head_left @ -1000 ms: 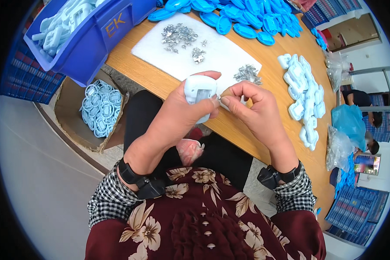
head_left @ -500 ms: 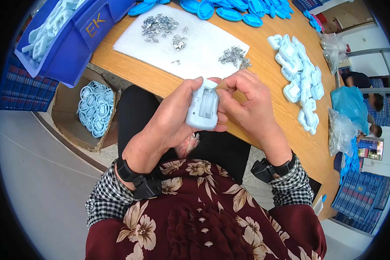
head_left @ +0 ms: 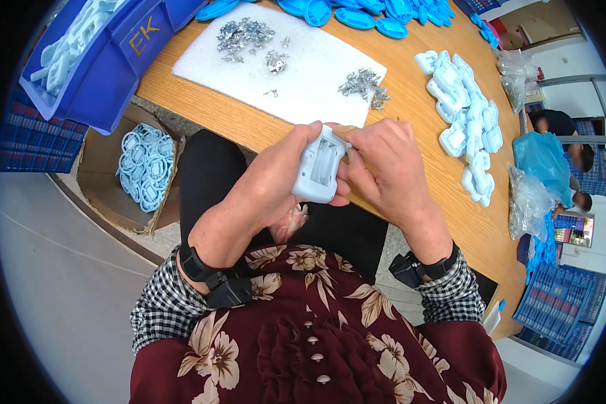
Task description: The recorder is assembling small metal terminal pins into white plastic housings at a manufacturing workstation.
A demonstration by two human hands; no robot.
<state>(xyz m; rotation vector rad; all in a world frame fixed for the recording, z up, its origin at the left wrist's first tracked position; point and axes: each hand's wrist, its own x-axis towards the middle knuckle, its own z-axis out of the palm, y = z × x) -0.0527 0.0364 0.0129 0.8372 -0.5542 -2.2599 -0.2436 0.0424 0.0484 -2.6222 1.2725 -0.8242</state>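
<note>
A pale blue plastic housing [head_left: 311,186] with an open, slotted battery compartment is held above my lap, near the table's front edge. My left hand [head_left: 266,176] is closed around it, thumb along its upper left side and fingertips showing beyond its right side. At the upper right corner of the housing, my right hand [head_left: 396,168] is closed in a pinch. Whatever lies between those fingertips is too small or hidden to make out. Just beyond both hands, a white foam sheet [head_left: 303,91] carries small metal pieces [head_left: 244,37] in several loose piles.
Pale blue plastic housings [head_left: 454,97] form a heap on the right of the wooden table [head_left: 411,74]. Bright blue oval parts [head_left: 353,18] lie at its far side. To the left are a blue bin [head_left: 108,87] of pale parts and a cardboard box [head_left: 97,188] holding ring-shaped parts [head_left: 145,161].
The housing has tilted slightly, its top leaning right. My right hand's fingers have shifted and curled in more tightly at its upper right corner. My left hand keeps its hold.
</note>
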